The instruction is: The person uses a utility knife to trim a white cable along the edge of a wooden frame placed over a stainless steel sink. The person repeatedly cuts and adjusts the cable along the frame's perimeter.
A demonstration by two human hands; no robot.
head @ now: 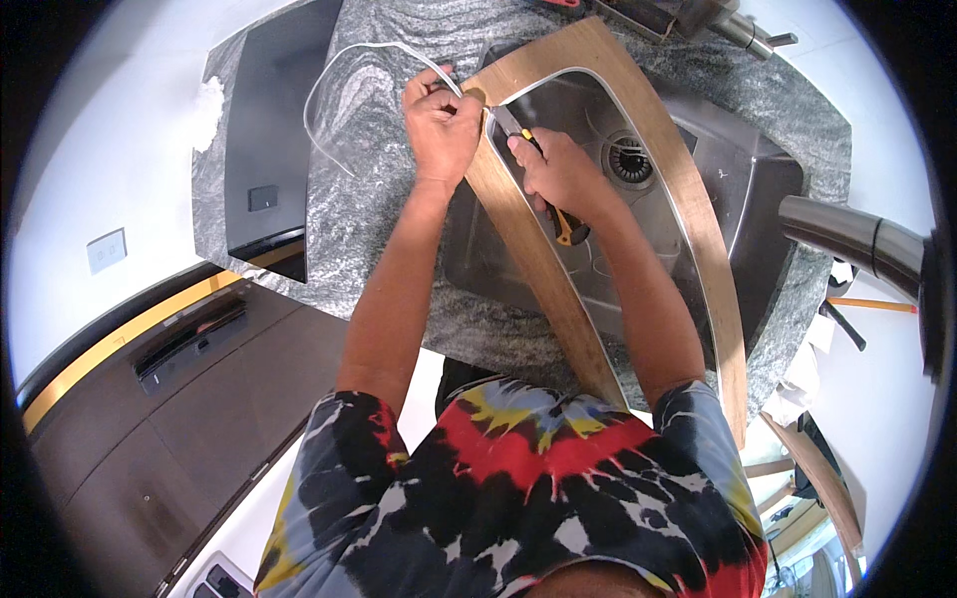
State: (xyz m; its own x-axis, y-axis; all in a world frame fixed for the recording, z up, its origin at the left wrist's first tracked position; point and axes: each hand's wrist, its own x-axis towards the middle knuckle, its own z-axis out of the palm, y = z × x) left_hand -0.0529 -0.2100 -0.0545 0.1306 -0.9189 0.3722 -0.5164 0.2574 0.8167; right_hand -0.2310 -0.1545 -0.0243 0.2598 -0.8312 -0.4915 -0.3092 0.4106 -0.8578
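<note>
A curved wooden frame (533,239) lies across the stainless steel sink (755,172), its inner edge lined with a thin white strip (624,112). My left hand (446,123) pinches the loose length of white edging strip (407,51) at the frame's upper left corner. That loose length loops out to the left over the stone countertop. My right hand (564,168) grips a yellow and black utility knife (568,226). The knife's blade (510,119) points up and left at the strip beside my left fingers. Exact contact at the blade tip is too small to tell.
The sink drain (630,159) shows through the frame's opening. A faucet (837,224) reaches in from the right. To the left, a black glass cooktop (273,127) sits on the grey veined countertop (366,149). An orange pencil (871,305) lies at far right.
</note>
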